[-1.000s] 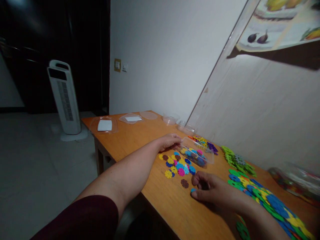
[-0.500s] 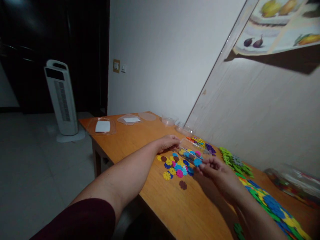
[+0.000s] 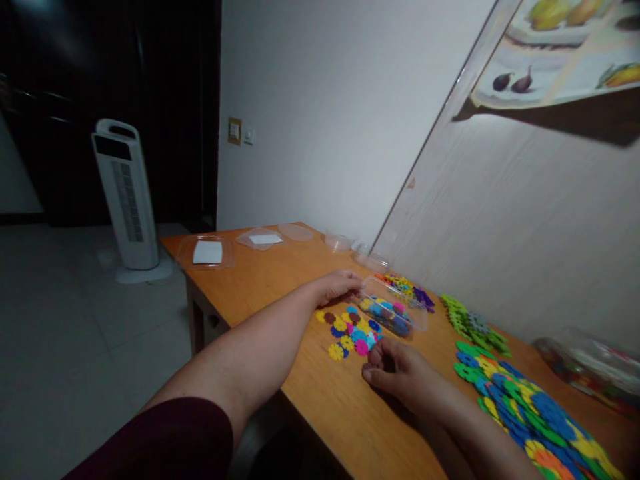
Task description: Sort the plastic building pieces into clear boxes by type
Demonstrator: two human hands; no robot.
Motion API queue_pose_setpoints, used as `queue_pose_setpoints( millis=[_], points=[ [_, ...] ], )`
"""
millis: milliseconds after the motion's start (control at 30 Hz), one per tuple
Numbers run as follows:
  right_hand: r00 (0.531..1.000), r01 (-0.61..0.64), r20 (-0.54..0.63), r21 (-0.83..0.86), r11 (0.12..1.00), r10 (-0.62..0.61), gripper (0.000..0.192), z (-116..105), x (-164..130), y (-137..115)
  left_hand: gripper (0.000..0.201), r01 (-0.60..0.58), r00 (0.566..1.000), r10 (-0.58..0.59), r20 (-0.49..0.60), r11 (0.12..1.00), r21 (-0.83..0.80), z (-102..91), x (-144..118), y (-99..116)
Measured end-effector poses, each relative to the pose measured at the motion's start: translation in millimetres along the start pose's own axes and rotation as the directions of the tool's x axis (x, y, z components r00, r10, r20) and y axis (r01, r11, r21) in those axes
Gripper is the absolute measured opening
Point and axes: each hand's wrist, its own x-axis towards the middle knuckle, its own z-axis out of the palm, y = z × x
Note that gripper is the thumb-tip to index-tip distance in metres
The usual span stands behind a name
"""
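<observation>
My left hand (image 3: 343, 285) grips the near-left end of a clear plastic box (image 3: 420, 313) with its fingers closed on the rim. Inside the box lie several snowflake discs (image 3: 385, 311) in blue, yellow and pink. Just in front of it, loose snowflake discs (image 3: 347, 329) in yellow, blue, brown and pink are spread on the wooden table. My right hand (image 3: 395, 367) rests low over the table beside this pile, thumb and fingers curled together. Whatever its fingertips hold is hidden.
A heap of larger green, blue and yellow discs (image 3: 540, 413) lies at the right, with green pieces (image 3: 465, 323) behind. Clear containers (image 3: 340, 240) stand along the wall. Clear lids (image 3: 296, 232) and white paper (image 3: 207, 252) lie at the far left. A bagged bundle (image 3: 590, 363) sits far right.
My right hand has moved from the box, where it held a blue disc, down and left to the table. The blue disc has left its fingers. The brown disc there is now covered.
</observation>
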Motion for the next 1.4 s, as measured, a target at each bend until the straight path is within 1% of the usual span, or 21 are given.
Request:
queue_pose_setpoints(
  millis=[100, 167, 200, 267, 333, 367, 400, 467, 567, 667, 733, 800, 900, 967, 1033, 1100, 1133, 1167, 1200, 1300, 1400],
  points=[
    [1.000, 0.010, -0.005, 0.164, 0.986, -0.009, 0.029, -1.0, 2.0, -0.9, 0.028, 0.003, 1.000, -0.004, 0.013, 1.000, 0.008, 2.5, -2.7, 3.4],
    [0.996, 0.031, -0.093, 0.306, 0.951, -0.003, 0.033, -6.4, 3.3, -6.8, 0.028, 0.003, 1.000, -0.003, 0.029, 1.000, 0.008, 4.2, -4.2, 5.4],
    [0.985, 0.053, -0.172, 0.375, 0.925, 0.014, 0.035, -10.8, 4.0, -10.8, 0.028, 0.002, 1.000, -0.002, 0.030, 1.000, 0.006, 5.0, -4.8, 6.2],
    [0.919, 0.134, -0.388, 0.478, 0.868, 0.071, 0.037, -20.4, 5.2, -18.3, 0.028, 0.000, 1.000, 0.000, 0.015, 1.000, 0.000, 6.5, -6.1, 7.8],
    [0.810, 0.231, -0.576, 0.491, 0.840, 0.114, 0.041, -26.4, 6.4, -21.7, 0.028, 0.004, 1.000, -0.004, 0.003, 1.000, -0.005, 7.6, -7.6, 9.3],
    [0.771, 0.251, -0.626, 0.469, 0.847, 0.118, 0.041, -26.6, 7.2, -21.1, 0.028, 0.006, 1.000, -0.006, 0.007, 1.000, -0.008, 8.1, -8.5, 10.0],
    [0.759, 0.241, -0.641, 0.440, 0.865, 0.115, 0.039, -24.7, 8.0, -19.1, 0.028, 0.006, 1.000, -0.006, 0.012, 1.000, -0.011, 8.4, -9.3, 10.7],
    [0.812, 0.166, -0.580, 0.336, 0.927, 0.064, 0.032, -15.7, 10.5, -12.2, 0.027, 0.004, 1.000, -0.004, 0.021, 1.000, -0.015, 8.9, -10.6, 11.7],
    [0.902, 0.096, -0.424, 0.014, 0.995, -0.081, 0.027, 1.0, 15.4, -2.1, 0.026, -0.006, 1.000, 0.007, 0.021, 1.000, -0.015, 8.7, -10.6, 11.4],
    [0.919, 0.083, -0.353, -0.265, 0.961, -0.177, 0.021, 11.1, 19.9, 3.1, 0.028, -0.007, 1.000, 0.007, 0.010, 1.000, 0.000, 7.9, -8.6, 9.8],
    [0.921, 0.070, -0.344, -0.314, 0.947, -0.182, 0.019, 13.9, 22.2, 5.4, 0.028, 0.006, 1.000, -0.006, -0.005, 1.000, 0.016, 7.2, -7.1, 8.7],
    [0.926, 0.066, -0.339, -0.288, 0.955, -0.167, 0.021, 14.5, 23.9, 6.9, 0.027, 0.013, 1.000, -0.013, -0.005, 1.000, 0.018, 6.8, -5.9, 8.0],
    [0.929, 0.088, -0.352, -0.096, 0.992, -0.116, 0.029, 8.8, 24.2, 2.7, 0.026, 0.009, 1.000, -0.009, 0.016, 1.000, 0.005, 6.7, -5.1, 7.3],
    [0.894, 0.121, -0.444, 0.113, 0.986, -0.059, 0.031, -0.9, 22.2, -5.9, 0.026, 0.003, 1.000, -0.003, 0.017, 1.000, 0.005, 6.8, -5.0, 6.9],
    [0.804, 0.193, -0.594, 0.277, 0.941, 0.010, 0.035, -12.7, 18.7, -15.2, 0.027, -0.009, 1.000, 0.008, 0.012, 1.000, 0.008, 7.2, -5.1, 6.4],
    [0.698, 0.260, -0.714, 0.320, 0.911, 0.051, 0.044, -21.8, 14.9, -19.4, 0.027, -0.017, 1.000, 0.017, 0.015, 1.000, 0.011, 7.8, -5.2, 6.2],
    [0.670, 0.260, -0.740, 0.306, 0.916, 0.057, 0.046, -24.2, 13.3, -18.3, 0.027, -0.018, 1.000, 0.018, 0.019, 1.000, 0.013, 8.2, -5.3, 6.3],
    [0.665, 0.235, -0.746, 0.273, 0.933, 0.051, 0.044, -25.0, 12.2, -14.9, 0.027, -0.017, 1.000, 0.017, 0.021, 1.000, 0.018, 8.6, -5.4, 6.5],
    [0.683, 0.190, -0.729, 0.219, 0.957, 0.031, 0.040, -24.4, 11.8, -9.7, 0.027, -0.014, 1.000, 0.014, 0.023, 1.000, 0.024, 9.0, -5.4, 6.9],
    [0.815, 0.029, -0.576, -0.073, 0.997, -0.066, 0.031, -19.7, 13.7, 10.0, 0.028, 0.007, 1.000, -0.008, 0.004, 0.999, 0.051, 10.0, -5.8, 8.2],
    [0.891, -0.089, -0.448, -0.343, 0.935, -0.080, 0.034, -18.5, 18.2, 23.3, 0.029, 0.017, 1.000, -0.017, -0.001, 0.998, 0.067, 10.2, -5.6, 8.1]
  ],
)
